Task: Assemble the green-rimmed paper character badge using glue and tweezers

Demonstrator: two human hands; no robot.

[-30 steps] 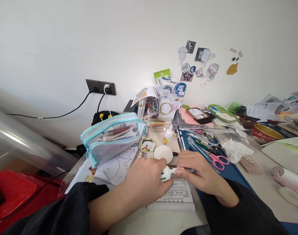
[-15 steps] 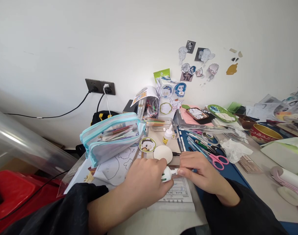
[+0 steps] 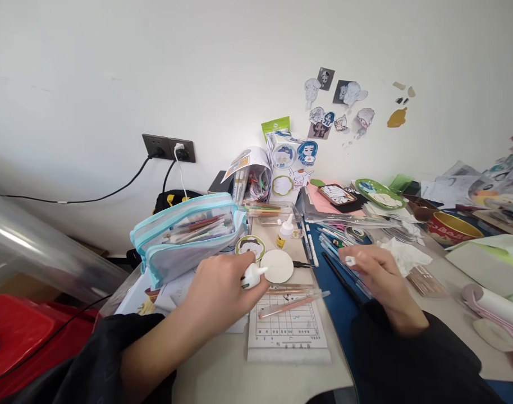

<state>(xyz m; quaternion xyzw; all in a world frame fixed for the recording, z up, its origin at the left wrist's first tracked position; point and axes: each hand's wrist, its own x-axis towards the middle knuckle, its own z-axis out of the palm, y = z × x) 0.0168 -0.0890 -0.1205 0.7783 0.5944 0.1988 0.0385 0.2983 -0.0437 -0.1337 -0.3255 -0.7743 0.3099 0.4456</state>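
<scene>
My left hand point(image 3: 223, 287) is wrapped around a white squeeze bottle point(image 3: 252, 276) with a bare, narrow nozzle pointing right. Pinched in my right hand point(image 3: 380, 280) is a small white cap point(image 3: 349, 260), apart from the bottle. Just past the nozzle lies a round white disc point(image 3: 277, 266). A round green-edged picture point(image 3: 251, 247) of a cartoon character is partly covered by my left hand. Behind the disc, another small bottle point(image 3: 285, 231) with a yellow label and pointed tip stands upright. Brushes point(image 3: 288, 308) in a clear sleeve rest on a printed paper sheet point(image 3: 284, 339).
A light-blue-trimmed pencil case point(image 3: 193, 255) stands at left on drawings. Pens and tools lie on the blue mat point(image 3: 331, 314), with crumpled tissue point(image 3: 412, 255) farther right. Behind are a clear tray point(image 3: 292, 207), a sticker-covered box point(image 3: 288, 179) and a red-gold bowl point(image 3: 454, 227).
The cap has come off the bottle's nozzle. My right hand has moved right with the cap; my left hand has shifted left with the bottle, uncovering the brushes and sheet.
</scene>
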